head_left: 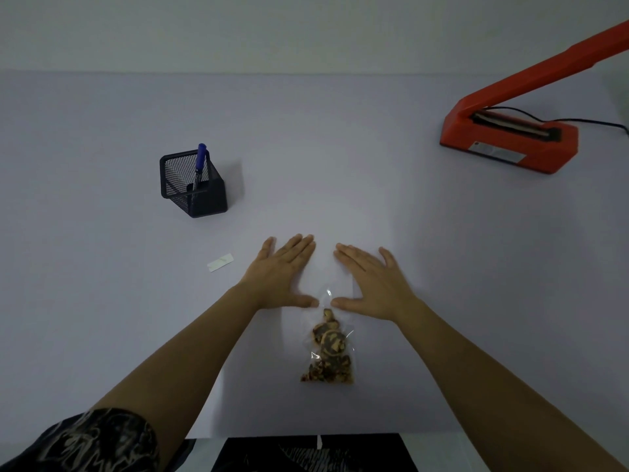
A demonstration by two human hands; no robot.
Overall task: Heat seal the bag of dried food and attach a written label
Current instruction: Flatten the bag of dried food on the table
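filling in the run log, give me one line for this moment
left hand flat, open | right hand flat, open | both pressing bag top | sealer arm raised | pen in holder | label unused

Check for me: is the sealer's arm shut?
No, the orange heat sealer has its arm raised well above the sealing strip, with nothing lying between them.

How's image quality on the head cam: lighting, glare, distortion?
Head view: dim, bluish light, brightest patch mid-table; soft shadow right of the pen holder. Small glare spots on the clear bag near its open end, whose edges are hard to trace. Wide-angle stretch shows in the forearms and the sealer at the corner. Left hand and right hand look sharp, no motion blur.
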